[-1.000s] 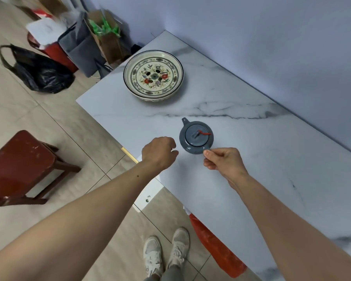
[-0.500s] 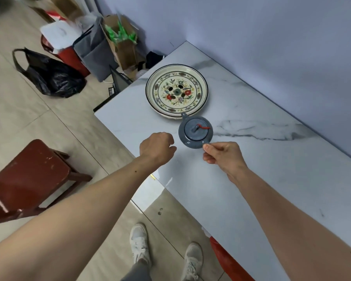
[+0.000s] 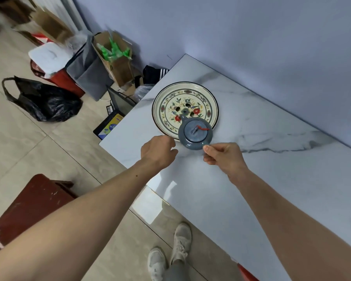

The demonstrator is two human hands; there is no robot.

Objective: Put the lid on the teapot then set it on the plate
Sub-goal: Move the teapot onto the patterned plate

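A small grey-blue teapot point(image 3: 195, 134) with its lid point(image 3: 195, 131) on and a red cord on the knob hangs over the near edge of the flowered plate point(image 3: 170, 102). My right hand point(image 3: 223, 156) pinches the teapot's handle at its near side and carries it. The spout points away from me, over the plate's middle. My left hand point(image 3: 157, 152) hovers just left of the teapot, fingers curled, holding nothing. Whether the teapot's base touches the plate I cannot tell.
The white marble table point(image 3: 251, 179) runs along a pale blue wall point(image 3: 251, 47). A dark red stool point(image 3: 32, 205) stands at the lower left. A black bag point(image 3: 47, 100), boxes and a grey bag point(image 3: 89, 74) lie on the floor beyond the table's left end.
My right hand has carried the teapot away from me, from the bare tabletop to over the plate's near edge. My left hand travelled alongside it.
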